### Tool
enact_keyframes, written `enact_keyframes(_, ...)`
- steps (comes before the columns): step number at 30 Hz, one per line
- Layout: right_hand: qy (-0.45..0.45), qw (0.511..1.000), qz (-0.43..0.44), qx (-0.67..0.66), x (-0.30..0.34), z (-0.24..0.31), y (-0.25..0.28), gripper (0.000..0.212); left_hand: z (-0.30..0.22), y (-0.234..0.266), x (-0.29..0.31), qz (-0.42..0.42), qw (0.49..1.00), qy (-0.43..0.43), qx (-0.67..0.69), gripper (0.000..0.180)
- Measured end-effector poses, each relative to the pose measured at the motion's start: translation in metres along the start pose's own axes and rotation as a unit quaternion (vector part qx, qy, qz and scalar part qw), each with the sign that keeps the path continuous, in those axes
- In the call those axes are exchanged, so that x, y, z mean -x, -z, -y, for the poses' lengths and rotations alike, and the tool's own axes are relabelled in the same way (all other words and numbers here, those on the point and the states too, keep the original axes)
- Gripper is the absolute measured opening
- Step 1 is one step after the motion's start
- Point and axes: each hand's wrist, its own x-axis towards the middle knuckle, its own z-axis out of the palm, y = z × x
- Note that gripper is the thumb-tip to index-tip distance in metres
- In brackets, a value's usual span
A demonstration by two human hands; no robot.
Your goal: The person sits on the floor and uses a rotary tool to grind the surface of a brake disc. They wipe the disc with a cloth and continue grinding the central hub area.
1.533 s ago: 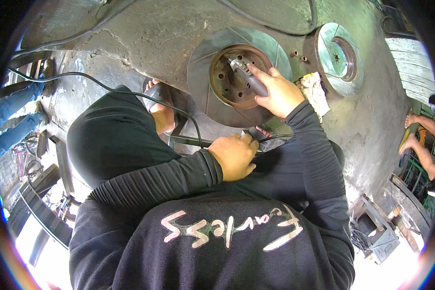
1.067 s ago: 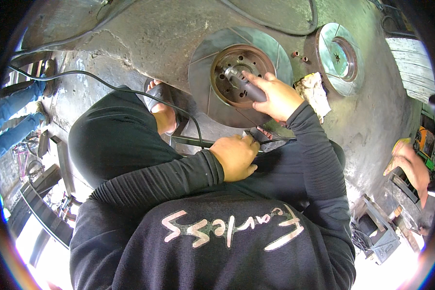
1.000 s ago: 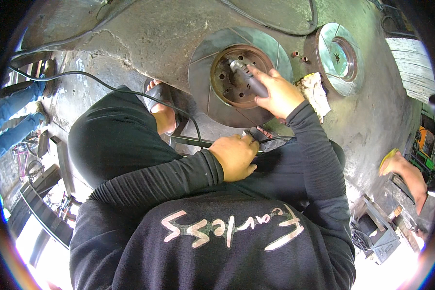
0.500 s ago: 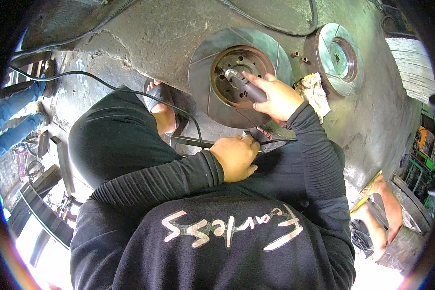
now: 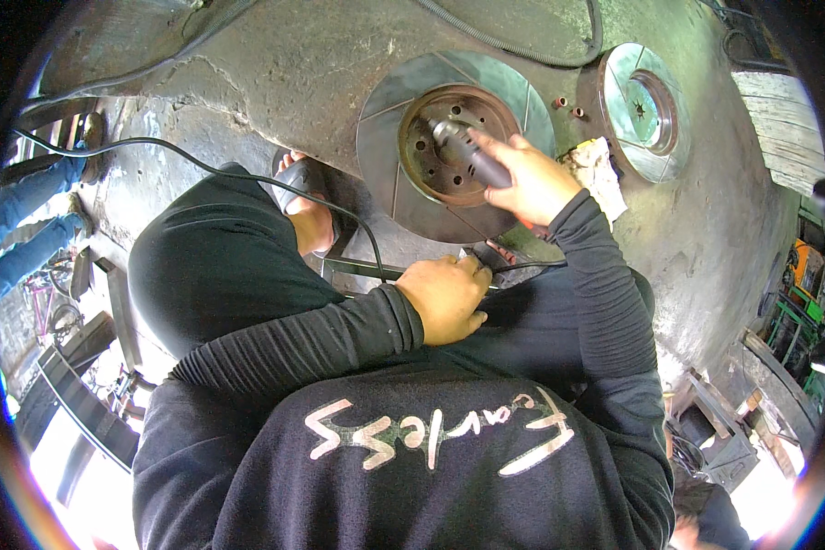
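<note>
The right hand (image 5: 533, 181) wraps around the dark grey, cylindrical power tool (image 5: 483, 163), apparently so its head (image 5: 446, 131) reaches into the brown, recessed hub (image 5: 419, 170) of the round, grey metal disc (image 5: 382, 119) ahead-left of that hand. Nearer the lap, the left hand (image 5: 445, 298) curls beside the black cable (image 5: 530, 264); whether it pinches it, I cannot tell. A stained white cloth (image 5: 594, 172) lies handily right of the right hand.

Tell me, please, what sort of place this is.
Probably a mechanic's workshop: there is a slotted brake disc, another disc to its right, and a grinder-like tool in the right hand.
</note>
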Motion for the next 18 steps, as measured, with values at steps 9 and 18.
enact_keyframes(9,-0.033,0.999,0.028,-0.033,0.0,0.003,0.001,0.08,0.0,-0.001,0.0,0.002,1.0,0.001,-0.003,0.049)
enact_keyframes(18,-0.014,1.0,0.016,-0.011,0.001,0.004,0.003,0.078,0.0,0.001,0.0,-0.006,1.0,-0.007,-0.006,0.049)
